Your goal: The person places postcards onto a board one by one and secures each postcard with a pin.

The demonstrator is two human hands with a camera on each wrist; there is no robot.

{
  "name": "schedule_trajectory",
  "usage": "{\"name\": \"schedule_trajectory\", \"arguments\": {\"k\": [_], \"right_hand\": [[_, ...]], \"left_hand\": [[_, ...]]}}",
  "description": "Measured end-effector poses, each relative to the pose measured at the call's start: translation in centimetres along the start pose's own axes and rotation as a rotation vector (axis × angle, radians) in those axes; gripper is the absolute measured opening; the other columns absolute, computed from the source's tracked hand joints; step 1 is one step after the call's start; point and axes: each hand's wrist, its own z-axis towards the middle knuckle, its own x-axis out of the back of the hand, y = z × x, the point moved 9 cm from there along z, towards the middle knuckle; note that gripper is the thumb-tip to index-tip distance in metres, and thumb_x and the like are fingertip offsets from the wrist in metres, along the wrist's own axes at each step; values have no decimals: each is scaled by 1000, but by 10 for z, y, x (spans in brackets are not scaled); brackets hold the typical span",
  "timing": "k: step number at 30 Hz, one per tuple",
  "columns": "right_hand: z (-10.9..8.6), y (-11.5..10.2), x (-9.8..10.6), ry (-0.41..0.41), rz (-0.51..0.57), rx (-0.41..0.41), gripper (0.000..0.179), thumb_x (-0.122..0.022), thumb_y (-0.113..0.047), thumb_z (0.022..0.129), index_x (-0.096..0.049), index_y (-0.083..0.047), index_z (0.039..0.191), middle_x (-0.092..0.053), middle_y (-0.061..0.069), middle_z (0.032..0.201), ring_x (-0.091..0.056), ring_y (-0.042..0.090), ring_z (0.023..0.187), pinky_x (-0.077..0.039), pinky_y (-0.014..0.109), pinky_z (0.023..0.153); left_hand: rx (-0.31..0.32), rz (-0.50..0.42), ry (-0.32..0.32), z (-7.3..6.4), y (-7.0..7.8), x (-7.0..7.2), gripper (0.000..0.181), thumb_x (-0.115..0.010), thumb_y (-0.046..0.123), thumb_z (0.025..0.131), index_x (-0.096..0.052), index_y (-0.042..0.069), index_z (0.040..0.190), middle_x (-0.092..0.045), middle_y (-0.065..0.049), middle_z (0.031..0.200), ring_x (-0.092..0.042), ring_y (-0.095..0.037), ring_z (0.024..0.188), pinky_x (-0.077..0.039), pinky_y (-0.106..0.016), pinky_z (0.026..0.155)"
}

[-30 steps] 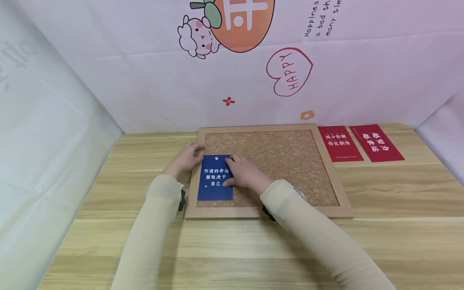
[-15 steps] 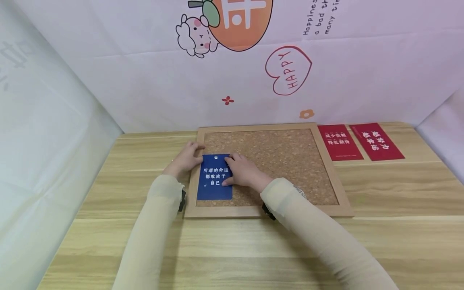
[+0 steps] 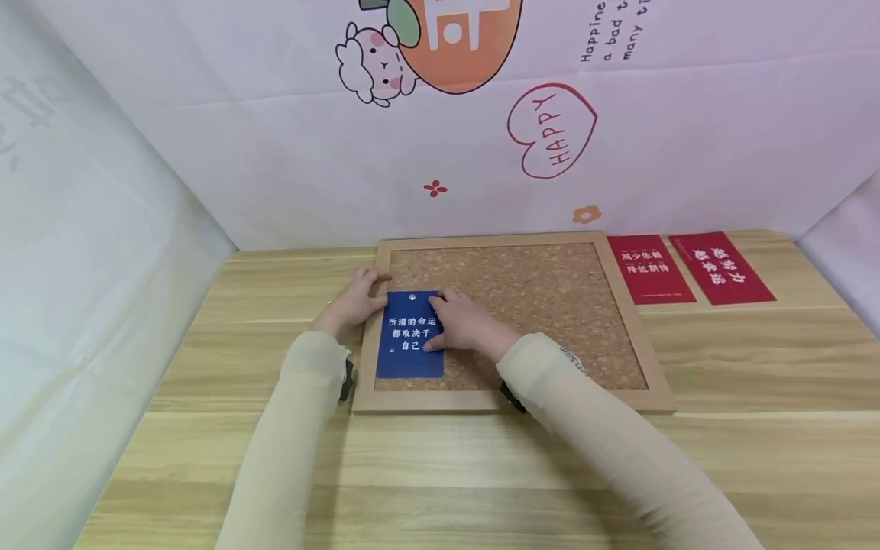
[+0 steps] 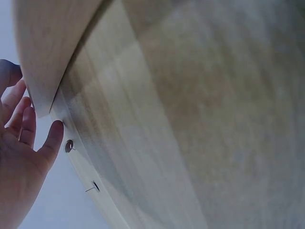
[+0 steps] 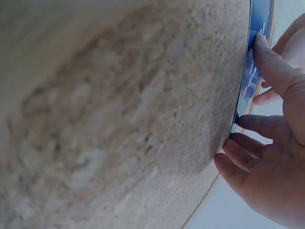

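Observation:
A blue card (image 3: 410,359) with white characters lies upright on the left part of a wood-framed cork board (image 3: 543,305). Near its top edge shows a small round pale spot, too small to tell whether tack or hole. My right hand (image 3: 469,327) rests at the card's right side, the thumb (image 5: 274,59) on its face and the fingertips along its edge and the cork. My left hand (image 3: 354,298) lies over the board's left frame, thumb and fingertips by the card's upper left corner. In the left wrist view, two metal thumbtacks (image 4: 96,186) lie on the table beside that hand.
Two red cards with white characters, one (image 3: 653,271) beside the board's right frame and another (image 3: 725,267) farther right, lie on the wooden table (image 3: 412,473). A printed white cloth (image 3: 275,153) hangs behind the table and along its sides.
Both hands and the blue card keep their places on the board. Only the head view has shifted slightly.

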Motion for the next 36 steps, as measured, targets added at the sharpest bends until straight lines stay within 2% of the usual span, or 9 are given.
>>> {"name": "schedule_trajectory", "arguments": {"k": [4,9,11,17,22,28,33,36], "right_hand": [[1,0,0,-7,11,11,82,-69,-41,85,-31,-4,148,-28,17,154,-28,33,143,-29,45,118],[1,2,4,-2,41,32,76,-68,-36,88,-33,-3,147,-26,19,155,-26,35,144,-27,47,119],[0,3,8,19,42,41,76,-68,-36,88,-33,-3,147,-24,21,156,-24,38,145,-25,48,119],[-5,19,31,127,39,26,77,-70,-35,85,-35,-1,145,-19,26,156,-19,45,144,-20,57,118],[-8,48,49,176,74,-26,76,-69,-31,87,-33,1,146,-19,28,155,-16,48,143,-18,59,118],[-15,90,72,231,87,-124,67,-63,-27,92,-34,5,144,-25,31,151,-25,48,139,-28,58,114],[-31,124,93,261,145,-223,65,-57,-28,95,-32,7,143,-22,34,150,-28,51,136,-32,62,110],[-42,148,102,278,160,-291,66,-54,-31,96,-30,8,144,-18,36,150,-22,54,136,-28,64,110]], "left_hand": [[-32,-7,16,1,-1,2,46,-50,9,91,-46,-1,136,-36,-22,141,-30,-39,135,-23,-52,118],[-27,-2,14,-1,1,2,46,-50,9,92,-45,-1,136,-35,-21,143,-29,-39,136,-23,-52,118],[-8,-2,4,-3,2,2,47,-49,8,93,-43,-2,138,-33,-22,145,-27,-39,139,-19,-51,120],[0,32,11,-4,5,2,46,-50,7,94,-43,-2,139,-34,-20,145,-27,-38,139,-19,-50,120],[8,33,6,-4,4,2,46,-50,7,94,-43,-2,139,-34,-20,146,-26,-38,139,-19,-51,120],[17,25,5,-4,4,1,46,-50,8,94,-42,-1,139,-33,-19,147,-25,-37,140,-19,-51,120],[17,18,10,-4,4,1,47,-50,8,94,-42,-1,139,-32,-19,147,-25,-37,140,-19,-51,120],[24,16,10,-4,3,0,47,-50,8,94,-42,0,139,-31,-18,148,-24,-36,141,-18,-51,120]]}}
